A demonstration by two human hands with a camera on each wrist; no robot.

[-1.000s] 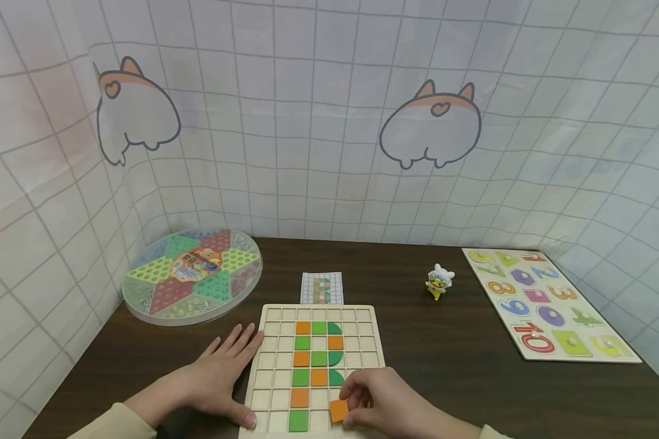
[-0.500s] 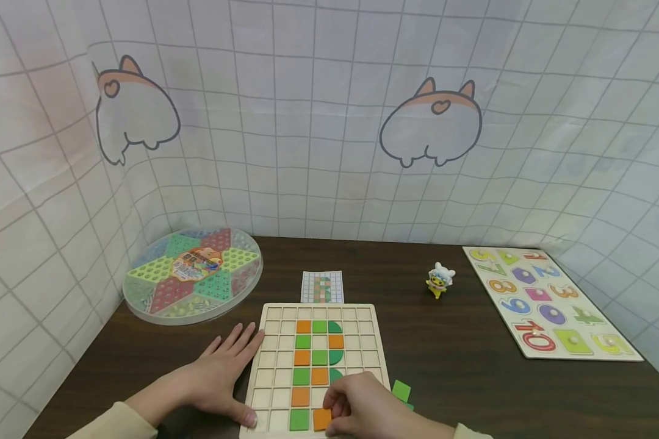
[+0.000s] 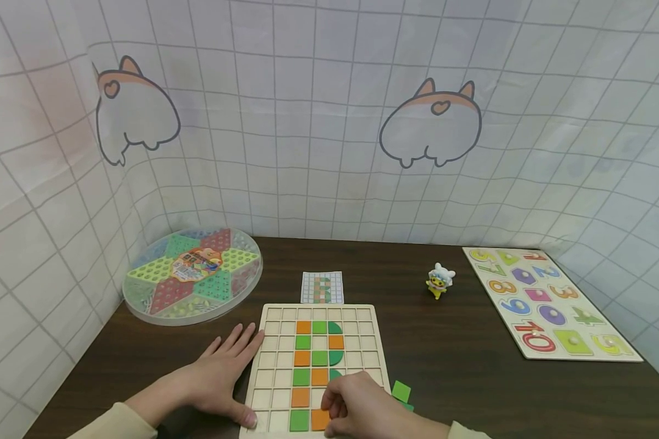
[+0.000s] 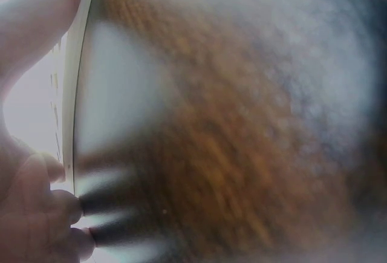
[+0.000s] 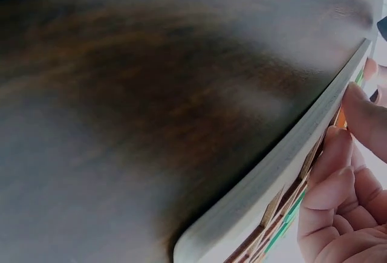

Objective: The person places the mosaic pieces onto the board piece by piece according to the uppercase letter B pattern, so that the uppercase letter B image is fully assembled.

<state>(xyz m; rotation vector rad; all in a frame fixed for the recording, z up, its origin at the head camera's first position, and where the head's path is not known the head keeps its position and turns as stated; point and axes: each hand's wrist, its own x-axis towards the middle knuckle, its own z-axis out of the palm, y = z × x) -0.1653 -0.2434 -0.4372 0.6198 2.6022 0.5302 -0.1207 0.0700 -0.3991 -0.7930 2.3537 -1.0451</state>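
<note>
In the head view a wooden grid board (image 3: 352,329) lies on the table, with orange and green square tiles and dark green rounded tiles in its cells. My right hand (image 3: 365,403) pinches an orange square tile (image 3: 320,419) in the bottom row, right beside a green tile (image 3: 299,420). It covers several cells to the right. The left hand (image 3: 216,378) has its fingers spread, fingertips and thumb at the board's left edge. Fingers (image 5: 326,154) and a sliver of orange tile (image 5: 341,120) appear beyond the board's rim in the right wrist view.
A patterned card (image 3: 322,288) touches or nearly touches the board's far edge. Loose green tiles (image 3: 401,391) lie right of the board. Farther off are a round Chinese checkers set (image 3: 241,286), a small figurine (image 3: 440,280) and a number puzzle (image 3: 538,296).
My right hand has moved left along the bottom row with the orange tile, which now sits beside the green one. Loose green tiles came into view behind it. The left hand stayed put.
</note>
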